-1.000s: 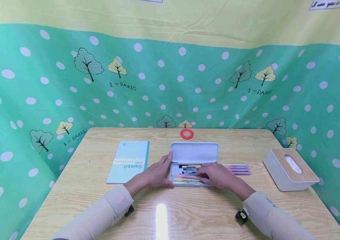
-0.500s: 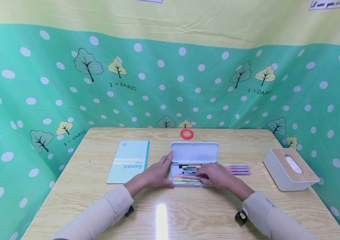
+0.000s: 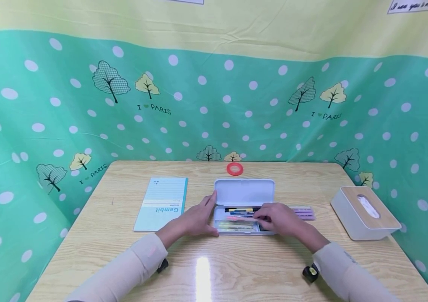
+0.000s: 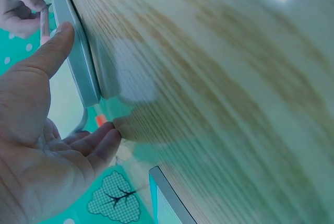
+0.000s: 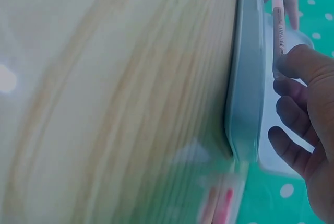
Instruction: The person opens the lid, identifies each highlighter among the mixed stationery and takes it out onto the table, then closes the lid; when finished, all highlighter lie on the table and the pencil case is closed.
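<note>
Green cloth (image 3: pixel 191 96) with pale dots (image 3: pixel 173 60), printed trees (image 3: pixel 110 81) and a yellow upper band (image 3: pixel 214 25) hangs behind and beside the wood-grained counter (image 3: pixel 251 264), where white glare (image 3: pixel 203 279) shines.

The left hand (image 4: pixel 55 114) is seen palm-side, its thumb laid across the long grey-blue side of an opened pencil case (image 4: pixel 87 75) and its other fingers extended past the case's near corner, partly covering the pale lid (image 4: pixel 65 96). In the upper left corner, a slim pinkish pen (image 4: pixel 45 25) is pinched by the right hand (image 4: pixel 20 7). Most of the view is filled by the wood-grained bench (image 4: pixel 219 88), bordered below by a notebook corner (image 4: pixel 169 205) and green tree-printed cloth (image 4: pixel 112 211).
</note>
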{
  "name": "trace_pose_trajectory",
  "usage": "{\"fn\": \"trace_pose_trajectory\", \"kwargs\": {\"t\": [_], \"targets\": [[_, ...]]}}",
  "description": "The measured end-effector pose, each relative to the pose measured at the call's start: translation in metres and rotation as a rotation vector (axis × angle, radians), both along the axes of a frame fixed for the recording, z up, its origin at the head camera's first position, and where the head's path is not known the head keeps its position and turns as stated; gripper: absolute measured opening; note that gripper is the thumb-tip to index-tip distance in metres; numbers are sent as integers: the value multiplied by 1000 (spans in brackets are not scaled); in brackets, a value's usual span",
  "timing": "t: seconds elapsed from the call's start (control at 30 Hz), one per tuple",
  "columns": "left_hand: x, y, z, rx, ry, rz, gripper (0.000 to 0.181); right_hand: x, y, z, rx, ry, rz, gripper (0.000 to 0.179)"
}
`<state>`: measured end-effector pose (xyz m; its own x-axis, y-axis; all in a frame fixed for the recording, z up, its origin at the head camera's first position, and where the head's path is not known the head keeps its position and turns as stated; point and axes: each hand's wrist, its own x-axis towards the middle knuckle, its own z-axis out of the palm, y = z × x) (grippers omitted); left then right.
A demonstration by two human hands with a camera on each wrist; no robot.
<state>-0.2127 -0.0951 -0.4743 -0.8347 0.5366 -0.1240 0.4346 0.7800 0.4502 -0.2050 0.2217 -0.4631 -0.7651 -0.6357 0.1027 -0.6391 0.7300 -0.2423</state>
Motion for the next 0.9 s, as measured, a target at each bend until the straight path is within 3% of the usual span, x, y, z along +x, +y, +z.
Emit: {"fn": "trace_pose_trajectory", "kwargs": {"t": [0.4,0.63,0.9], "targets": [[-1,0,0,-10,6,-1,135,-2,36,6,-75,24,-86,17],[-1,0,-1,-11,5,0,136,0,56,8,-75,10,-203,17],[0,0,0,-6,8,-6,135,1,82,6,-66,23,-255,14]]}}
